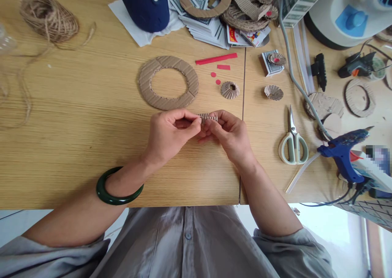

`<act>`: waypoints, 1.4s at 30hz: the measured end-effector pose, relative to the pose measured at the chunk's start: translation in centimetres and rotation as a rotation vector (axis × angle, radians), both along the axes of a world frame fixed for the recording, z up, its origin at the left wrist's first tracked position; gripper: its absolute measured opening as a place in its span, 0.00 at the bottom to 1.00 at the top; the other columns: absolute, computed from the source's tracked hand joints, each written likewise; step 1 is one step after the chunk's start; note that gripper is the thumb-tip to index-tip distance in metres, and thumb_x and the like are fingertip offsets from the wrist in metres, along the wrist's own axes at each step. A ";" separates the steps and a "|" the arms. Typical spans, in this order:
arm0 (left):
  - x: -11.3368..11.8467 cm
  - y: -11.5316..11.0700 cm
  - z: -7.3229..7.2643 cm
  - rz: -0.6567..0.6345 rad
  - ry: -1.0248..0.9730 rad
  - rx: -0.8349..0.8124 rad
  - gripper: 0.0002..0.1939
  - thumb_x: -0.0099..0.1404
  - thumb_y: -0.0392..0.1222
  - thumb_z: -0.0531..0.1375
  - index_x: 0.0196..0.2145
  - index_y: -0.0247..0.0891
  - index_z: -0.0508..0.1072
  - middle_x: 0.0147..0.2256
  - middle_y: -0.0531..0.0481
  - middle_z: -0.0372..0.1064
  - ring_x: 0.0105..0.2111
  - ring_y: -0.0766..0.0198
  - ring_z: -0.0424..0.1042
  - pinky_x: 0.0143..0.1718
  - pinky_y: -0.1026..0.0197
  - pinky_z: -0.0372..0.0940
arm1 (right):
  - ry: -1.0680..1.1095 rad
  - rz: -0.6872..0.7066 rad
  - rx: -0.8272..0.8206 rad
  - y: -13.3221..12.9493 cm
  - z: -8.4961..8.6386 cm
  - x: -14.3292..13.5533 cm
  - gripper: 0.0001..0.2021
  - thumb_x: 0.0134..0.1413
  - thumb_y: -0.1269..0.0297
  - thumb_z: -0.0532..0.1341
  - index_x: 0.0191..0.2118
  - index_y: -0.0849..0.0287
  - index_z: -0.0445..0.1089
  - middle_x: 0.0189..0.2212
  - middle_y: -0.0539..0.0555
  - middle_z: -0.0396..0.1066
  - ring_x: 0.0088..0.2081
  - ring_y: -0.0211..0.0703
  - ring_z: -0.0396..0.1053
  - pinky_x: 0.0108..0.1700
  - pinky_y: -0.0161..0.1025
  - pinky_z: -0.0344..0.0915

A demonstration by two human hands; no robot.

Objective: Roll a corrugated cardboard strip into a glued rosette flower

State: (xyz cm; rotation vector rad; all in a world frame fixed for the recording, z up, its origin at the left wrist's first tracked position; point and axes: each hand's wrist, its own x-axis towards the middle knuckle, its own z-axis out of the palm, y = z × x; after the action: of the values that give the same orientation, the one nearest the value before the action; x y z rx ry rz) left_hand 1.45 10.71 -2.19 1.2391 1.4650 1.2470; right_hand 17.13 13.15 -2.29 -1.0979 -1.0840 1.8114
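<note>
My left hand [171,133] and my right hand [228,135] meet over the wooden table [76,147], both pinching a short strip of corrugated cardboard [208,116] between thumbs and fingertips. Most of the strip is hidden by my fingers. A dark green bangle [118,188] sits on my left wrist. Just beyond my hands lies a flat corrugated cardboard ring [168,81]. Two small folded cardboard rosettes [230,90] [273,92] lie to its right.
Scissors [293,141] and a blue glue gun [344,149] lie at the right, with a grey cable [290,71]. A red paper strip [216,59], playing cards [211,30], a twine ball [50,18] and a blue cap [143,4] sit further back.
</note>
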 end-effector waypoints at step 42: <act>-0.5 0.0 -0.1 -0.125 0.087 0.055 0.04 0.63 0.39 0.67 0.33 0.45 0.83 0.29 0.55 0.82 0.26 0.63 0.80 0.30 0.65 0.75 | -0.243 -0.064 0.274 -0.1 -0.6 0.2 0.07 0.54 0.62 0.67 0.34 0.57 0.69 0.28 0.48 0.70 0.30 0.34 0.68 0.30 0.31 0.71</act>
State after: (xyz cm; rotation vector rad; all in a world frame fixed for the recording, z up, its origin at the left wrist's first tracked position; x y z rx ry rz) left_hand 0.95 10.76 -2.24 1.4160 1.3998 1.1695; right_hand 17.31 13.04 -2.90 -1.1893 -1.3769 1.4530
